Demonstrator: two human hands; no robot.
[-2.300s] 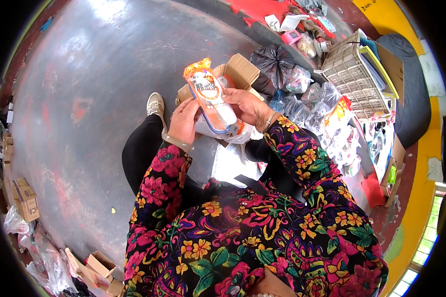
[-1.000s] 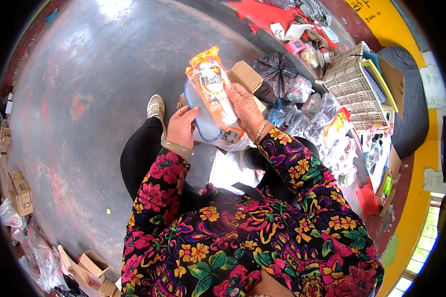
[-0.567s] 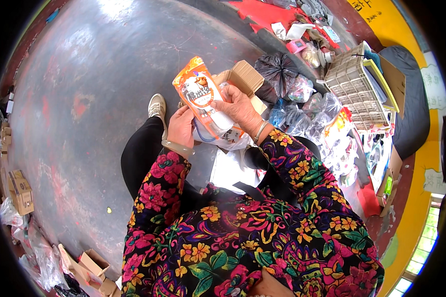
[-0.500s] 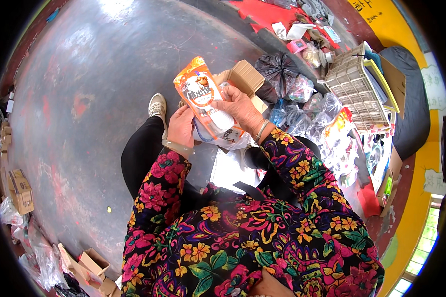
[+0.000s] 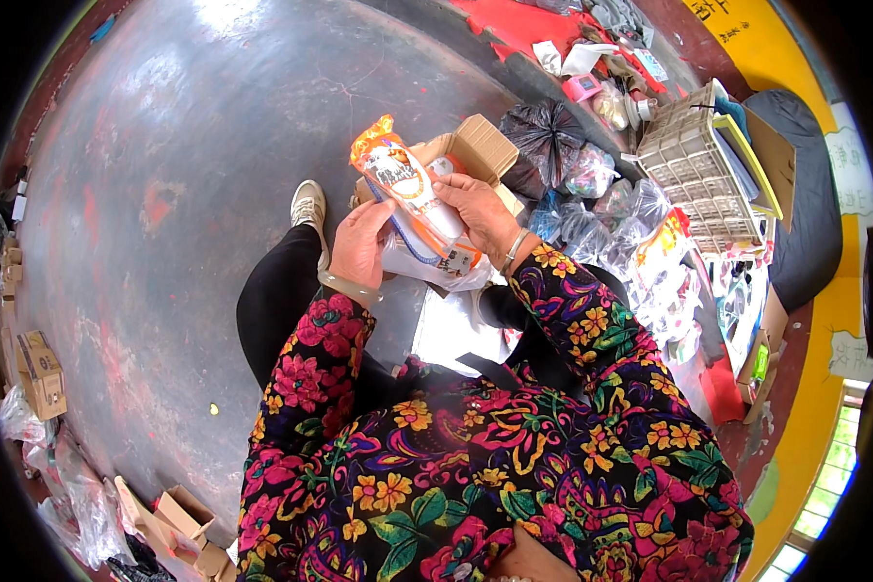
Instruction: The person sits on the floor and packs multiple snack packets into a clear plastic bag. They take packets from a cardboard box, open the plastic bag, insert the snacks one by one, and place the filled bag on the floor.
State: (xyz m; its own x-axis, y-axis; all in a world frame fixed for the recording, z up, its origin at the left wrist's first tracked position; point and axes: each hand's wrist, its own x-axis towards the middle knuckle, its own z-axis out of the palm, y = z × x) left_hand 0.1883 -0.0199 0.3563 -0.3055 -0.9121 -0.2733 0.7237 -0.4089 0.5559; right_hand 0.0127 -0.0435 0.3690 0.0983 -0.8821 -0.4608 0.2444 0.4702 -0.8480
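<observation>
Between both hands I hold an orange-and-white plastic packet with something white inside, tilted with its orange end up and to the left. My left hand pinches its left edge with the thumb. My right hand grips the right edge, thumb on the front and fingers partly hidden behind. Just behind the packet, an open cardboard box stands with its flaps up. Clear plastic wrapping and another orange-marked packet show below the held one, partly covered by it.
Knotted black bags and clear bags of goods lie to the right, by a tilted woven crate. A white sheet lies between my legs. Cardboard boxes and plastic film line the left edge.
The packet has turned and narrowed, its sides now curled inward instead of facing me flat. My left hand has moved slightly right, and the right hand has shifted slightly along the edge.
</observation>
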